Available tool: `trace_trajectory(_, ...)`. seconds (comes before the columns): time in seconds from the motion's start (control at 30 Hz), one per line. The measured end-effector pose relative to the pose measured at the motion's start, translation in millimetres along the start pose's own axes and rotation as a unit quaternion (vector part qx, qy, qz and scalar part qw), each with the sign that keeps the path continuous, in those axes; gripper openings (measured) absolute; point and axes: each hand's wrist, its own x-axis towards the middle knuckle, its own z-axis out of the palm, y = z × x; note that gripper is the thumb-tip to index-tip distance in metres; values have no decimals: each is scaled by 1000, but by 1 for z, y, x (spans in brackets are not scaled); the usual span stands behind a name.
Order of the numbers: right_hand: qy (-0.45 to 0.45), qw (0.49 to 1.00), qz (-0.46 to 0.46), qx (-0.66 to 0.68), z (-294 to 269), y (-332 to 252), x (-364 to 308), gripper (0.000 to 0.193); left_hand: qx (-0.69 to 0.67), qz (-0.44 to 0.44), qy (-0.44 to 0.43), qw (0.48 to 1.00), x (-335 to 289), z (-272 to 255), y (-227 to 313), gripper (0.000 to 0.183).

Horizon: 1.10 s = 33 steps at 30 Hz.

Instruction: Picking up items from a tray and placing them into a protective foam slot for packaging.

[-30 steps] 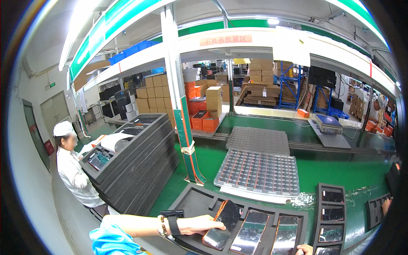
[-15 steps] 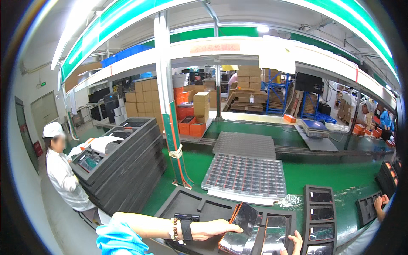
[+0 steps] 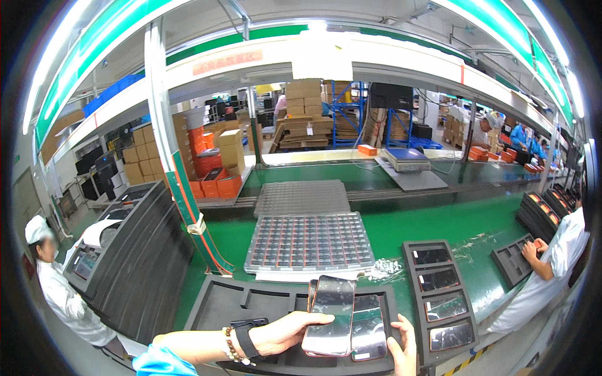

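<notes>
Toward the far-left corner of the black tray [image 3: 197, 305], an open compartment [image 3: 229, 302] is leaving room for a hand. Beyond it, a post [image 3: 189, 203] and a gridded tray [image 3: 310, 241] are blocking the far edge. The left hand [image 3: 285, 333] and its phone [image 3: 332, 307] are obstructing the middle; the right hand [image 3: 404, 348] is crowding the right edge, beside a four-phone tray [image 3: 412, 272]. Past that, green counter [image 3: 480, 269] is offering passage up to a co-worker's tray [image 3: 513, 260].

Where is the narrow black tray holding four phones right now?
In the head view, the narrow black tray lies right of centre on the green bench, to the right of the crumpled clear plastic and the right hand.
</notes>
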Motion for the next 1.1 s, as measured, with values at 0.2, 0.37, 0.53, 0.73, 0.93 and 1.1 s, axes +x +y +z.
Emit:
trace_trajectory(0.2,3,1000,-10,1,1,1,-5,38,25,-28,-30,999,44,15,-23,38)
trace_trajectory(0.37,-11,1000,-23,11,-2,7,-3,38,-16,-29,-65,997,73,36,-33,31)
trace_trajectory(0.53,9,999,-11,29,-2,25,-4,45,48,-4,-113,992,76,47,-29,28)
trace_trajectory(0.73,4,998,40,51,0,15,-9,46,70,-5,-134,988,67,33,-28,29)
trace_trajectory(0.93,11,996,83,-7,-21,3,-10,51,384,118,-77,913,-22,-11,25,38)
trace_trajectory(1.1,40,993,17,-111,-19,-26,21,56,781,326,-3,533,-68,-38,37,37)
